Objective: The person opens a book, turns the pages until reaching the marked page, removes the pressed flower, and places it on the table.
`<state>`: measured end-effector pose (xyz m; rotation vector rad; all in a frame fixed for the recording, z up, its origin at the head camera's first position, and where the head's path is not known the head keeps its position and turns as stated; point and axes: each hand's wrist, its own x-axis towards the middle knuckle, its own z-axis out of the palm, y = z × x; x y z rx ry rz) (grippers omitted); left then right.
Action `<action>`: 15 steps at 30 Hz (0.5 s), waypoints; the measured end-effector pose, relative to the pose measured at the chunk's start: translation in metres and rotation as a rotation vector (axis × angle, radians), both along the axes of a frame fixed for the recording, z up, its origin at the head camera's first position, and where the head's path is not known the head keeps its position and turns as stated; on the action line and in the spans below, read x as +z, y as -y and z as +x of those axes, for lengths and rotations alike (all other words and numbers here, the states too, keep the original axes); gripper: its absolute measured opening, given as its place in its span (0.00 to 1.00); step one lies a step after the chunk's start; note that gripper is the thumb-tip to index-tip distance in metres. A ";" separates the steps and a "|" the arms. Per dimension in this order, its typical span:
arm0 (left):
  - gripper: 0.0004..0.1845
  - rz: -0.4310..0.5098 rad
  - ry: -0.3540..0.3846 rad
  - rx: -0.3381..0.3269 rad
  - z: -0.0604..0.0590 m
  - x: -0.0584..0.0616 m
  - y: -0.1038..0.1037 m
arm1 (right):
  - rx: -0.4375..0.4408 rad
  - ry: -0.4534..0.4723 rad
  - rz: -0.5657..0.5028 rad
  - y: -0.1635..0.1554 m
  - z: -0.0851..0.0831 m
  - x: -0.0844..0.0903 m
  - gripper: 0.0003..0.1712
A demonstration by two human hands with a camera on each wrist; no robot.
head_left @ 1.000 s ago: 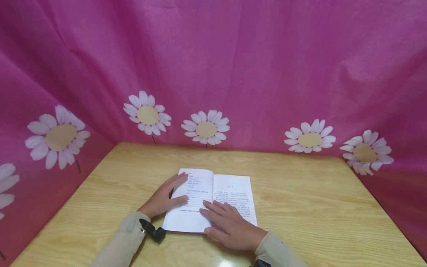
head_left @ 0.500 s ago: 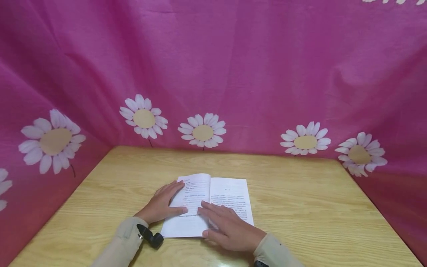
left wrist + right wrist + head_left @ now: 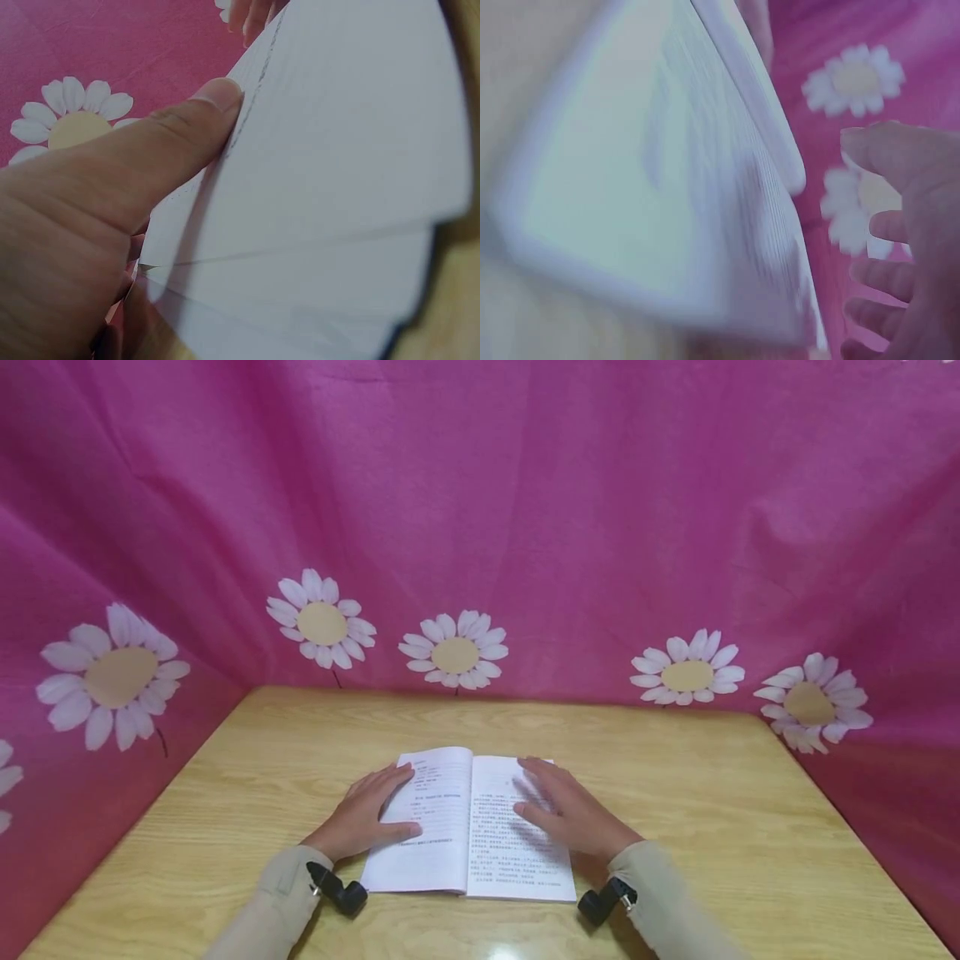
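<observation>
From the head camera, an open book (image 3: 468, 827) lies flat on the wooden table (image 3: 712, 810), near the front edge and a little left of the middle. The left hand (image 3: 367, 814) rests on the book's left page with straight, spread fingers, thumb lying along the lower part of the page. The right hand (image 3: 573, 810) lies flat on the right page, fingers extended toward the far edge of the book. Both arms wear beige sleeves (image 3: 281, 902), each with a small black device at the wrist. A pink cloth with white daisies (image 3: 453, 652) stands behind and at both sides of the table.

The left wrist camera shows the left hand (image 3: 90, 225) close up, its thumb pressed flat on the edge of the white pages of the book (image 3: 322, 187), with a printed daisy (image 3: 71, 120) behind.

The right wrist camera is blurred: the book (image 3: 667, 202) fills the left, and the right hand (image 3: 904, 247) hangs over it with loosely extended fingers, holding nothing.
</observation>
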<state>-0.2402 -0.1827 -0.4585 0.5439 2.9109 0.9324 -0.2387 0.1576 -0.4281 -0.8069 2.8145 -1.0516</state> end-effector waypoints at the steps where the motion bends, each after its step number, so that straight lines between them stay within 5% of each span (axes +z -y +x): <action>1: 0.52 -0.001 0.003 -0.001 0.000 0.000 0.000 | -0.029 0.010 -0.005 -0.005 -0.004 -0.002 0.44; 15: 0.52 0.002 -0.028 -0.022 0.000 -0.003 0.002 | -0.151 0.073 -0.086 -0.036 -0.025 -0.024 0.51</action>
